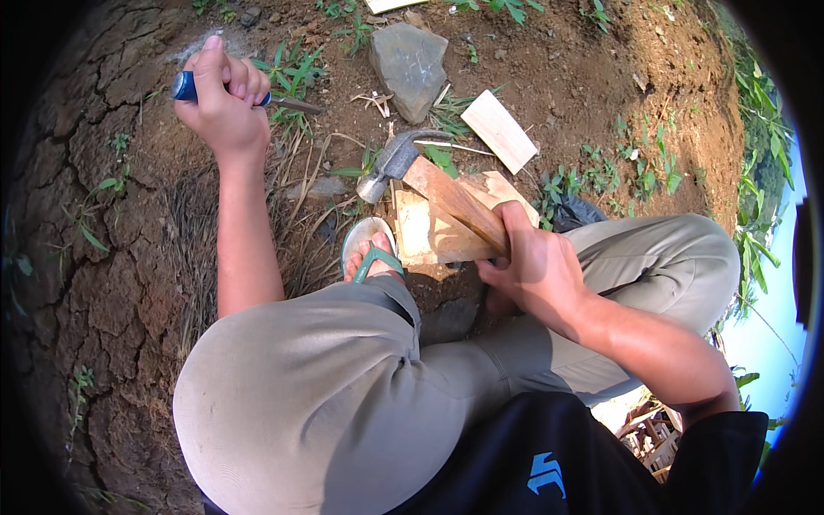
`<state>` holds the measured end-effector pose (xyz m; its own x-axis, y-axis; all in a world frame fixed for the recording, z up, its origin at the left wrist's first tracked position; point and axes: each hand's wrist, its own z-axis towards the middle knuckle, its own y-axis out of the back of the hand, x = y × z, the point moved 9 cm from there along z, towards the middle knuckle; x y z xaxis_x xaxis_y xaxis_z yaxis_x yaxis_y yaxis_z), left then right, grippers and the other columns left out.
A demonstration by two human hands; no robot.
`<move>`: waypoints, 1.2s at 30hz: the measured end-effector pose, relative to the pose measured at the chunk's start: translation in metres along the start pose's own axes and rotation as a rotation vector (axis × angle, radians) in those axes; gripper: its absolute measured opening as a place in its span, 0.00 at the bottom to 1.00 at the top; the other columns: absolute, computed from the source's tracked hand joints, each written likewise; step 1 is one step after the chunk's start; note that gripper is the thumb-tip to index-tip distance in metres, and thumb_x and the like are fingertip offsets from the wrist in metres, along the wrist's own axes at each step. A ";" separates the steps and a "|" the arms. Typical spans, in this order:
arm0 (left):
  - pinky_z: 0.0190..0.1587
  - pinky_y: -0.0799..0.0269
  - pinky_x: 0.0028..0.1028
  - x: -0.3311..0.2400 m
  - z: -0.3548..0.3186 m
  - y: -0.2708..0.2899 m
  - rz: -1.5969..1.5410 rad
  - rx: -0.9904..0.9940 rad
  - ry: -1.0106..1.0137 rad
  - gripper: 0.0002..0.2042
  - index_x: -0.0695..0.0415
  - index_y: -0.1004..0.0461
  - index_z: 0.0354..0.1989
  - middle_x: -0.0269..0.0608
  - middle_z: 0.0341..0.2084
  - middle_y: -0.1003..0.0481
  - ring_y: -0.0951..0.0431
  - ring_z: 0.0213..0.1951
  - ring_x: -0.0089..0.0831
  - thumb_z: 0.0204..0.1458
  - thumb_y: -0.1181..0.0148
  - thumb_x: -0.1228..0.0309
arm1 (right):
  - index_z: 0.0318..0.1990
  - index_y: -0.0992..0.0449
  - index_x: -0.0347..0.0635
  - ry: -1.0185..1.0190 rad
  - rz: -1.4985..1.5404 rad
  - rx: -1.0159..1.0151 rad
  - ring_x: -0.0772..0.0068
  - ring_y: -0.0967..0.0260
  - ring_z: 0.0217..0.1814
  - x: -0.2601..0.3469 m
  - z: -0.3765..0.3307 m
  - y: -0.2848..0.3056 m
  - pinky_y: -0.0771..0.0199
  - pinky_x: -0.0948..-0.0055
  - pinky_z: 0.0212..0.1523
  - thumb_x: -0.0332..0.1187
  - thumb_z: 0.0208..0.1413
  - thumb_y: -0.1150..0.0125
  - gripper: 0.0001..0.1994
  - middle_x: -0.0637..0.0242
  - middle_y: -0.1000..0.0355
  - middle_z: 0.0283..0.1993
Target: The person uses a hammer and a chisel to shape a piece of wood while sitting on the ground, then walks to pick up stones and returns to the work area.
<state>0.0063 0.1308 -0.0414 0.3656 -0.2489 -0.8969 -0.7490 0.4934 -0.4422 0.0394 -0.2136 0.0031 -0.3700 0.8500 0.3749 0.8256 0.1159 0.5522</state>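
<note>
Raised at the upper left, my left hand (225, 107) is closed around the blue handle of a chisel (296, 105), its metal blade pointing right. My right hand (545, 270) grips a claw hammer (455, 202) low on its wooden handle. The dark metal head is turned up and left, above a pale wooden board (425, 230). That board sits between my legs beside my sandalled foot (375, 249); the hammer and my right hand hide part of it. Chisel and hammer are well apart.
A flat grey stone (409, 69) rests on the soil ahead, with a small pale wood block (500, 130) to its right. Wood splinters and weeds surround them. Cracked earth (112, 283) spreads at the left; wood scraps (657, 442) lie at the lower right.
</note>
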 end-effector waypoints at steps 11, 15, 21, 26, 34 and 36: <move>0.16 0.53 0.24 -0.016 -0.007 -0.010 0.071 0.016 -0.044 0.17 0.53 0.44 0.17 0.29 0.09 0.47 0.49 0.11 0.20 0.59 0.50 0.69 | 0.46 0.36 0.44 0.252 -0.016 -0.321 0.57 0.26 0.24 0.030 -0.037 -0.009 0.28 0.62 0.22 0.33 0.41 0.28 0.25 0.60 0.28 0.23; 0.18 0.53 0.24 -0.013 -0.013 -0.002 0.116 -0.001 -0.013 0.19 0.52 0.44 0.16 0.28 0.10 0.48 0.48 0.13 0.19 0.61 0.53 0.67 | 0.44 0.36 0.44 0.294 0.019 -0.312 0.58 0.26 0.26 0.035 -0.049 -0.014 0.28 0.63 0.23 0.31 0.39 0.26 0.26 0.62 0.28 0.26; 0.17 0.51 0.23 -0.011 -0.015 -0.006 0.111 0.014 -0.026 0.18 0.52 0.44 0.16 0.29 0.09 0.46 0.48 0.12 0.19 0.60 0.51 0.69 | 0.45 0.35 0.43 0.332 0.121 -0.300 0.57 0.26 0.27 0.029 -0.060 -0.020 0.28 0.62 0.25 0.29 0.38 0.27 0.26 0.61 0.29 0.27; 0.18 0.53 0.24 -0.012 -0.017 -0.013 0.149 0.040 -0.024 0.19 0.53 0.43 0.16 0.28 0.10 0.48 0.48 0.12 0.20 0.62 0.55 0.67 | 0.45 0.35 0.42 0.368 0.078 -0.268 0.56 0.26 0.28 0.027 -0.058 -0.022 0.28 0.62 0.25 0.28 0.39 0.28 0.25 0.60 0.29 0.27; 0.16 0.51 0.24 -0.011 -0.023 -0.032 0.113 0.077 -0.051 0.18 0.53 0.45 0.17 0.29 0.09 0.46 0.48 0.11 0.19 0.60 0.52 0.70 | 0.46 0.36 0.45 0.348 -0.001 -0.304 0.60 0.26 0.27 0.004 -0.045 -0.031 0.27 0.63 0.24 0.30 0.47 0.35 0.20 0.62 0.29 0.29; 0.16 0.52 0.24 -0.013 -0.025 -0.036 0.102 0.093 -0.056 0.17 0.53 0.45 0.17 0.30 0.09 0.46 0.48 0.12 0.20 0.60 0.52 0.71 | 0.46 0.36 0.44 0.284 0.000 -0.282 0.54 0.25 0.31 0.000 -0.046 -0.034 0.26 0.59 0.28 0.29 0.41 0.29 0.25 0.59 0.28 0.32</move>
<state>0.0150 0.0948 -0.0138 0.3226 -0.1476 -0.9350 -0.7304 0.5894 -0.3450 -0.0087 -0.2412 0.0188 -0.5055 0.6693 0.5445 0.6912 -0.0636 0.7198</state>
